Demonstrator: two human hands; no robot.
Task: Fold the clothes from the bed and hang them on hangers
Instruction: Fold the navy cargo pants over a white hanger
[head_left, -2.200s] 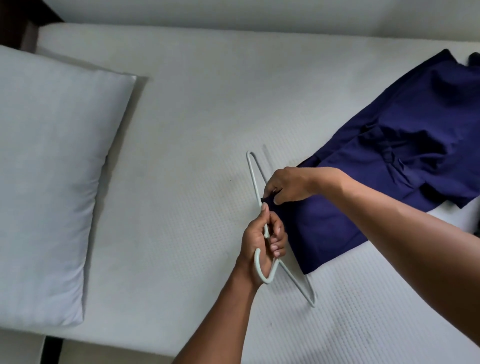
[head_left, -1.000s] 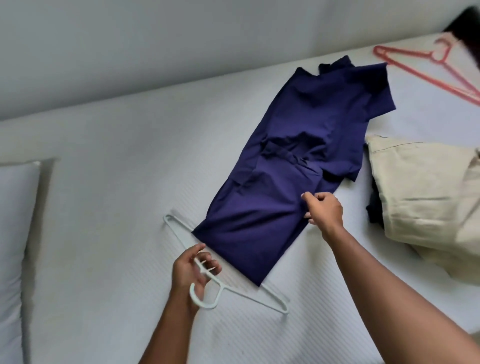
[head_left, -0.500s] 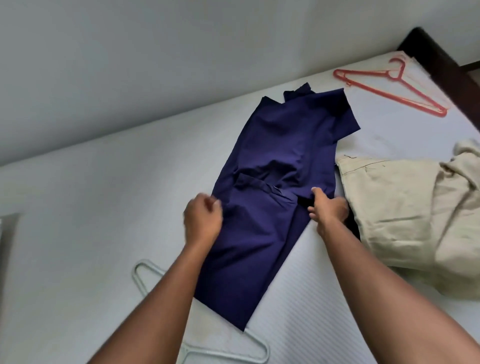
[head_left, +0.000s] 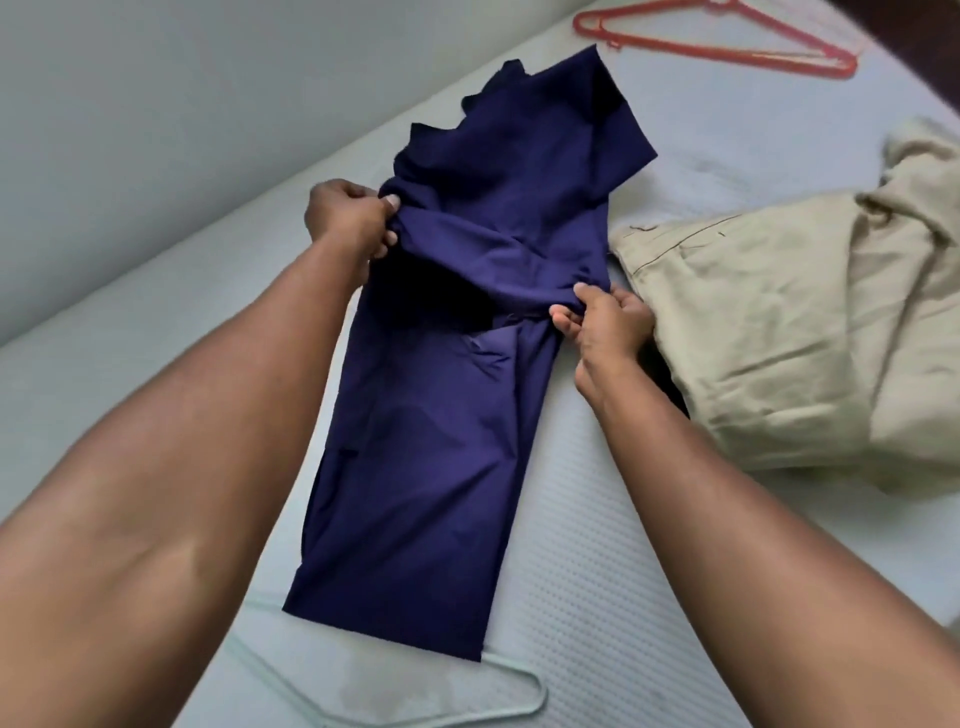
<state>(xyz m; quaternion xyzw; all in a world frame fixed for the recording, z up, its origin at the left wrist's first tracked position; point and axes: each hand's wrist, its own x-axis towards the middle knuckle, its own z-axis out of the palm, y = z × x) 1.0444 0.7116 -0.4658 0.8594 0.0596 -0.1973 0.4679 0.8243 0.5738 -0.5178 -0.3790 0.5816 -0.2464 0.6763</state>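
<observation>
With both hands pinching its middle, left hand (head_left: 349, 218) and right hand (head_left: 605, 319) at opposite edges, the navy garment (head_left: 441, 389) lies lengthwise on the bed (head_left: 597, 597), its hem over the pale hanger (head_left: 514, 686), so uneven lifting could skew the fold.

I see two bare forearms entering from about seven and five o'clock, no sleeves on either. The left hand (head_left: 347, 221) and right hand (head_left: 608, 322) wear no gloves, rings or watch; fingernails look short and plain.
</observation>
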